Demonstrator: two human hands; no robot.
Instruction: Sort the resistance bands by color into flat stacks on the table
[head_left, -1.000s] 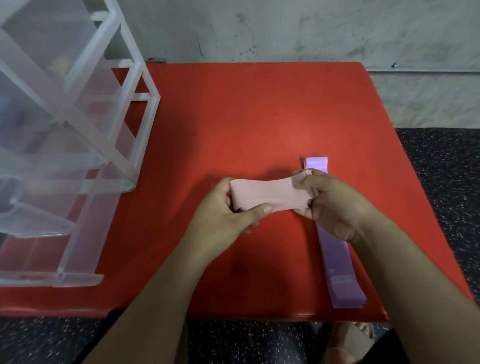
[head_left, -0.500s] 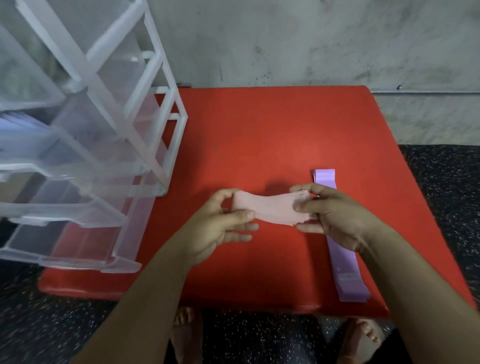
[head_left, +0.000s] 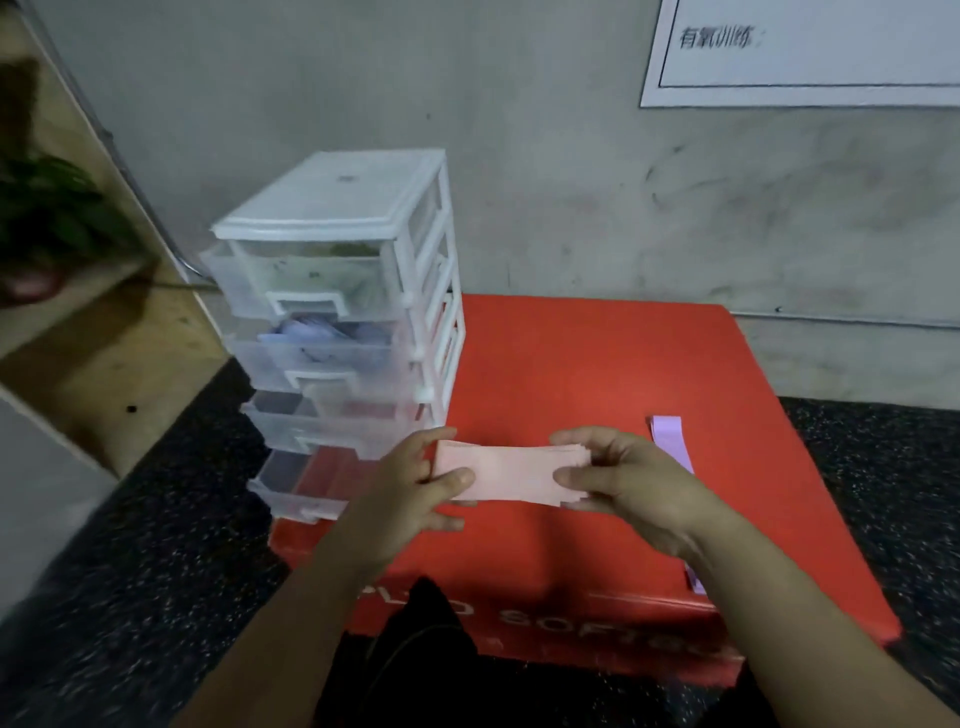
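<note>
A pale pink resistance band (head_left: 511, 474), folded into several layers, is held flat above the red table (head_left: 597, 374). My left hand (head_left: 415, 486) pinches its left end between thumb and fingers. My right hand (head_left: 623, 480) pinches its right end the same way. A purple band stack (head_left: 670, 441) lies lengthwise on the table to the right, mostly hidden behind my right hand and forearm.
A clear plastic drawer unit (head_left: 337, 322) stands on the table's left side with its four drawers pulled partly open; bluish items show in the second drawer. A grey wall runs behind, and dark speckled floor surrounds the table.
The camera has tilted upward, showing the whole drawer unit and wall. Both hands kept their hold on the pink band and spread it out flatter and longer.
</note>
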